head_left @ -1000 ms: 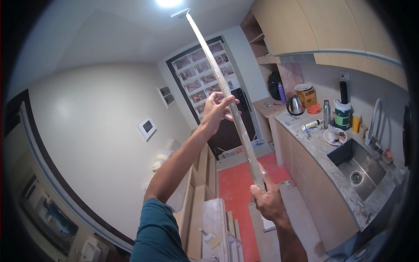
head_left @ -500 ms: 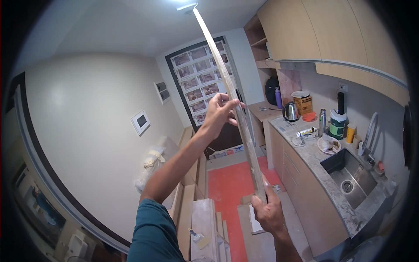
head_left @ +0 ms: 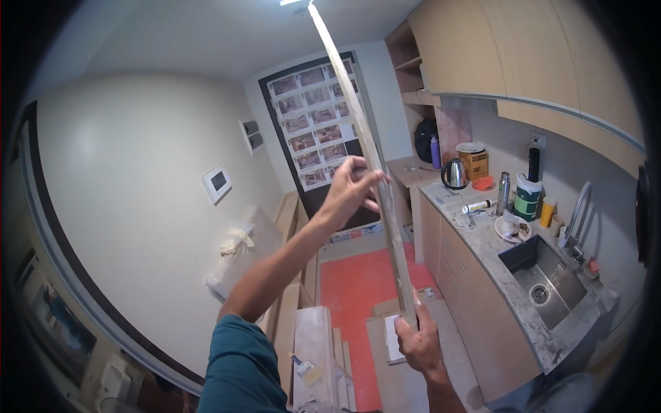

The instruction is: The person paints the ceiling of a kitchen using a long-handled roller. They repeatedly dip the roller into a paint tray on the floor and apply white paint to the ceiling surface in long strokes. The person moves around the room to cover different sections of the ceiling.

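Observation:
A long, pale wooden pole (head_left: 366, 134) slants up from in front of me toward the ceiling. At its top is a narrow white head (head_left: 292, 3) that looks like a small paint roller, partly cut off by the upper edge of the picture. My left hand (head_left: 350, 193) pinches the pole around its middle, thumb and fingertips closed on the wood. Lower down, my right hand (head_left: 421, 344) wraps round the bottom end, its thumb lying up along the pole.
At right, a counter (head_left: 475, 237) carries a sink (head_left: 551, 282), a kettle (head_left: 454, 173), bottles and a plate, under wall cabinets (head_left: 468, 48). A paintbrush (head_left: 308, 369) lies on boards below left. Red sheeting (head_left: 354, 282) covers the floor. A papered door (head_left: 313, 124) stands ahead.
The view has shifted slightly, so the room sits a little left. Both hands appear somewhat lower with the pole, and more of its white head has slipped past the upper edge.

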A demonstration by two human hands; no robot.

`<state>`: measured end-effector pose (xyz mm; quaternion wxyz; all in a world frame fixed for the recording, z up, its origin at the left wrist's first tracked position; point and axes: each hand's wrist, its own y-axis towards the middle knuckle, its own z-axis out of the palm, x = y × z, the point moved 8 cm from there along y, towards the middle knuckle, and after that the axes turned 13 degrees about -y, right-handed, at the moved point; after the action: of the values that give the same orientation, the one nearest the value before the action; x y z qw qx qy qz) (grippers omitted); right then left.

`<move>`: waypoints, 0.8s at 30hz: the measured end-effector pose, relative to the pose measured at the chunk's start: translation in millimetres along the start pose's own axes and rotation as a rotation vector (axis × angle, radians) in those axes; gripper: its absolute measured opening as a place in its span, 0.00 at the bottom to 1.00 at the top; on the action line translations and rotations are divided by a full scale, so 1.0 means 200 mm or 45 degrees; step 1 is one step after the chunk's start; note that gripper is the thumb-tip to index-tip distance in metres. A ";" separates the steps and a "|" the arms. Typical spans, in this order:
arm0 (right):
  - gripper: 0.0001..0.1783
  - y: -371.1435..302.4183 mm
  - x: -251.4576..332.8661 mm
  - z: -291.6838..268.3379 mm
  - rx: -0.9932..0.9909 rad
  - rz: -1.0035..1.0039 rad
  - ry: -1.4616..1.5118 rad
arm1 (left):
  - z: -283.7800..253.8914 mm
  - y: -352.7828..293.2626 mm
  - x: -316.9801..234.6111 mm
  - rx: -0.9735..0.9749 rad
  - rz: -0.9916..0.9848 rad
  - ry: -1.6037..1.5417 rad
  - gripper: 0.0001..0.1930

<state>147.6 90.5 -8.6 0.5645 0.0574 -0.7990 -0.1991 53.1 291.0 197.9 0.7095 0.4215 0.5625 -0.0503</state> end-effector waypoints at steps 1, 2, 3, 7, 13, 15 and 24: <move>0.33 -0.07 -0.06 -0.01 -0.010 0.015 -0.009 | 0.05 -0.05 0.04 0.038 -0.064 0.008 0.20; 0.33 -0.14 -0.11 0.00 -0.008 0.028 -0.018 | 0.09 -0.12 0.06 0.039 -0.078 0.019 0.19; 0.33 -0.21 -0.16 -0.01 0.014 0.058 -0.038 | 0.11 -0.19 0.10 0.031 -0.064 0.023 0.19; 0.32 -0.36 -0.28 -0.03 -0.109 -0.186 -0.238 | 0.19 -0.41 0.23 -0.044 -0.066 0.007 0.19; 0.33 -0.13 -0.13 0.00 0.140 0.072 -0.046 | -0.03 -0.25 0.25 -0.173 -0.098 0.013 0.20; 0.33 0.04 -0.12 0.02 0.162 0.071 -0.014 | -0.11 -0.13 0.24 -0.194 -0.105 -0.011 0.21; 0.33 0.89 0.07 0.10 -0.028 -0.239 -0.065 | -0.59 0.60 0.14 -0.108 -0.001 0.006 0.19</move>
<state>148.2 252.6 66.4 0.5235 0.1207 -0.8019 -0.2614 40.5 457.2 237.7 0.7254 0.3907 0.5661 -0.0256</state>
